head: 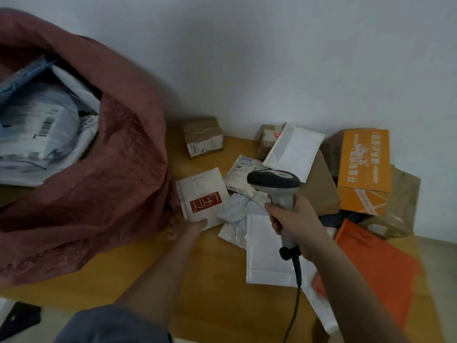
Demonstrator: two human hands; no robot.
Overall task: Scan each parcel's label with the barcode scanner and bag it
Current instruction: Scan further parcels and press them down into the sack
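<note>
Head view: my left hand (pixel 189 226) pinches the near edge of the white envelope (pixel 202 198) lying on the table (pixel 210 268) beside the red sack (pixel 103 194); my right hand (pixel 291 219) is clamped round the scanner (pixel 274 180). I see no label facing up, so the scan may miss. The thin pinch may slip.

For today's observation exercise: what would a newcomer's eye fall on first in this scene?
The big red sack at the left, open and stuffed with white parcels. Next the barcode scanner gripped in the right hand at centre, while the left hand holds a white mailer with a red logo. An orange box stands out at the right.
</note>
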